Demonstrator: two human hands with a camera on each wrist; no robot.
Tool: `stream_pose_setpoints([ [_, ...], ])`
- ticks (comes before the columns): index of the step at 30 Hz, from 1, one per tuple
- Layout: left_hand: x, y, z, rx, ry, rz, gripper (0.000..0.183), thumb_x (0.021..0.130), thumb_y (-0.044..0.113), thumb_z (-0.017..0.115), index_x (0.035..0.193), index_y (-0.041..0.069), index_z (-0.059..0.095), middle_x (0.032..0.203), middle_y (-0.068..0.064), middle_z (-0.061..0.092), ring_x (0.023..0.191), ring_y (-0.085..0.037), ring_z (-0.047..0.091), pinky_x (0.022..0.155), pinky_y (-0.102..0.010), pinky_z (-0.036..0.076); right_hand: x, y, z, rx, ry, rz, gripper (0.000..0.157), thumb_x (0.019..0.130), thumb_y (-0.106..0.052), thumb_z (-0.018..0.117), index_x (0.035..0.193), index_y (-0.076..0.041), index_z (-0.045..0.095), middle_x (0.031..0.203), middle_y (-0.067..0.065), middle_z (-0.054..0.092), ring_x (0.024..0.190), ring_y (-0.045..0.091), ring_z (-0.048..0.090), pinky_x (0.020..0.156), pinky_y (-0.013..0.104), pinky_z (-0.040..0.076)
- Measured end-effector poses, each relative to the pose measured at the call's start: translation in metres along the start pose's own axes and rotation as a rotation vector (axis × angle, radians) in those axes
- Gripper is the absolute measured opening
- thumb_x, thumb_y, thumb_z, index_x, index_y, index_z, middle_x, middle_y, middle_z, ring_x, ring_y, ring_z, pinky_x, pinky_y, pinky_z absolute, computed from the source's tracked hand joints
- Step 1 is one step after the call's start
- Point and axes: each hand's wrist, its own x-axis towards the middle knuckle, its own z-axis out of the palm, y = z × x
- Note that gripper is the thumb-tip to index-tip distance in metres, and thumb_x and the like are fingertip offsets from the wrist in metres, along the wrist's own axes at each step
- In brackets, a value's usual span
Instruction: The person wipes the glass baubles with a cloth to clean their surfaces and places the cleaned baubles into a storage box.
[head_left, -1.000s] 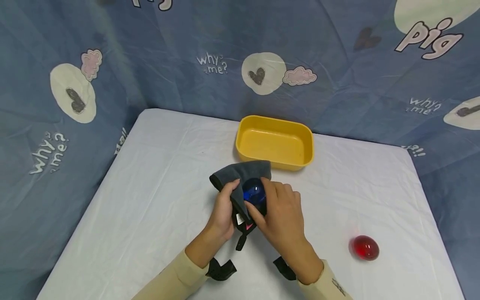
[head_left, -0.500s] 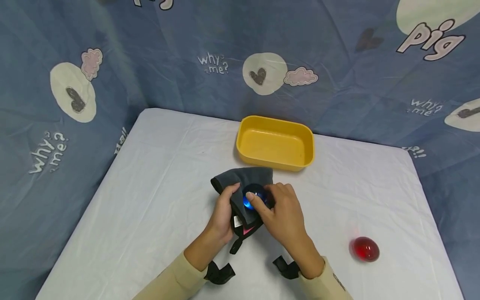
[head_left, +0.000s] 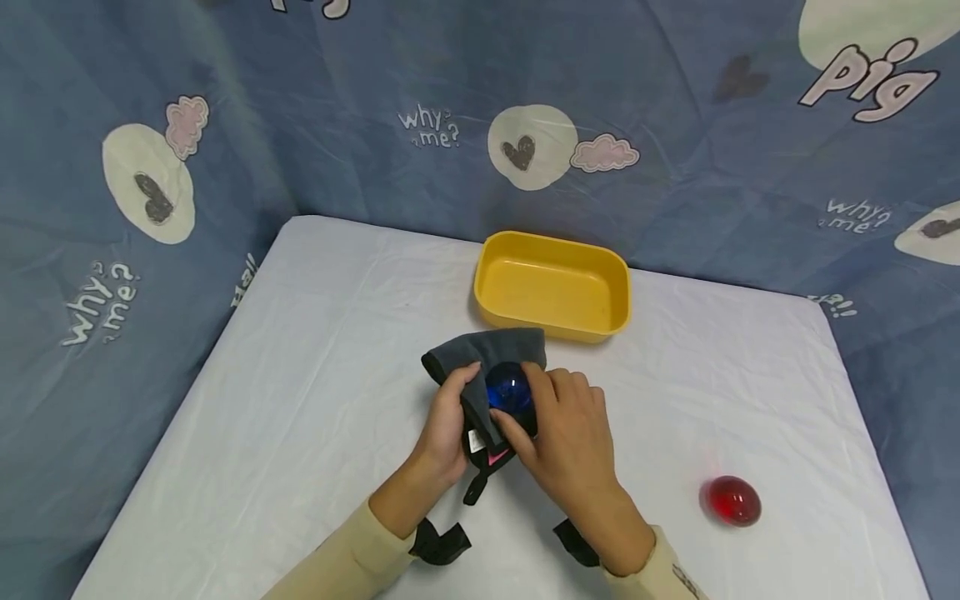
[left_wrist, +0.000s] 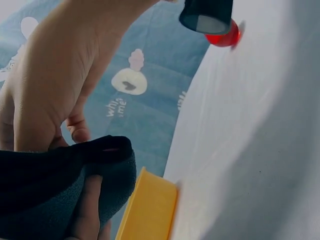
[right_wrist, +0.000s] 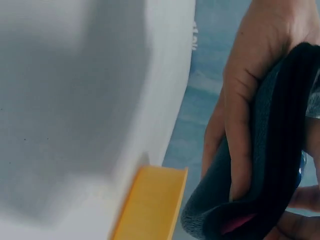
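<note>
A folded grey cloth (head_left: 480, 343) with black edging, a white tag and a hanging black loop is held above the table in my left hand (head_left: 441, 429). That thumb lies on top of it, and fingers (left_wrist: 90, 210) show against the underside in the left wrist view. On the cloth sits a glossy, see-through blue ball (head_left: 507, 387). My right hand (head_left: 570, 437) holds the ball between thumb and forefinger, at its right and lower sides. The right hand's other fingers are mostly hidden. In the right wrist view the cloth (right_wrist: 270, 135) covers nearly all of the ball.
Just beyond the hands stands a yellow basin (head_left: 551, 327) near the table's back edge. A see-through red ball (head_left: 733, 501) lies on the white tablecloth (head_left: 315, 400) to the right. Black straps (head_left: 441, 543) hang at the wrists. A blue printed curtain (head_left: 360, 75) surrounds the table.
My right thumb went onto the top of the blue ball, then back to its lower side. Cloth and ball dipped slightly toward me and rose again. The left hand keeps its grip.
</note>
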Motion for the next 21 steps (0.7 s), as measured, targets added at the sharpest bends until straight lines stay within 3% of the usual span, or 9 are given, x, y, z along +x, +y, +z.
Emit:
stream_pose_setpoints([
  [3,-0.0007,-0.0012,0.0016,0.007,0.015,-0.006,0.069,0.106,0.037,0.042,0.165,0.013,0.016,0.159,-0.009,0.031,0.139,-0.021,0.037,0.114,-0.032,0.034,0.0002,0.0024,-0.0004,0.043,-0.011,0.027,0.062,0.089,-0.046,0.082,0.123,0.001,0.062,0.094,0.014,0.064,0.079,0.032,0.053,0.064,0.043,0.041],
  [7,-0.0017,-0.0021,0.0037,0.011,0.009,-0.019,0.068,0.106,0.038,0.041,0.164,0.011,0.018,0.159,-0.012,0.032,0.140,-0.023,0.038,0.115,-0.033,0.035,0.0011,0.0049,-0.0002,0.128,-0.025,0.097,0.057,0.092,-0.048,0.077,0.115,0.003,0.065,0.094,0.014,0.069,0.080,0.029,0.051,0.068,0.041,0.044],
  [14,-0.0035,-0.0009,0.0047,0.022,-0.011,-0.036,0.067,0.107,0.042,0.041,0.163,0.011,0.021,0.155,-0.015,0.037,0.136,-0.022,0.046,0.111,-0.031,0.044,0.0031,0.0083,0.0007,0.274,-0.050,0.241,0.043,0.097,-0.041,0.074,0.102,0.002,0.074,0.082,0.002,0.056,0.081,0.021,0.046,0.066,0.033,0.040],
  [17,-0.0036,0.0010,0.0054,0.023,-0.005,-0.026,0.066,0.107,0.042,0.041,0.162,0.011,0.023,0.156,-0.015,0.037,0.137,-0.023,0.046,0.111,-0.031,0.044,0.0029,0.0096,-0.0009,0.292,-0.060,0.238,0.043,0.095,-0.041,0.076,0.105,0.001,0.075,0.085,0.003,0.059,0.083,0.020,0.047,0.069,0.033,0.041],
  [21,-0.0039,0.0031,0.0060,0.036,0.017,-0.005,0.066,0.106,0.040,0.042,0.162,0.010,0.023,0.157,-0.014,0.037,0.137,-0.023,0.044,0.113,-0.032,0.040,0.0006,0.0090,-0.0043,0.209,-0.061,0.147,0.056,0.090,-0.047,0.081,0.120,-0.001,0.070,0.102,0.010,0.068,0.089,0.027,0.052,0.073,0.039,0.041],
])
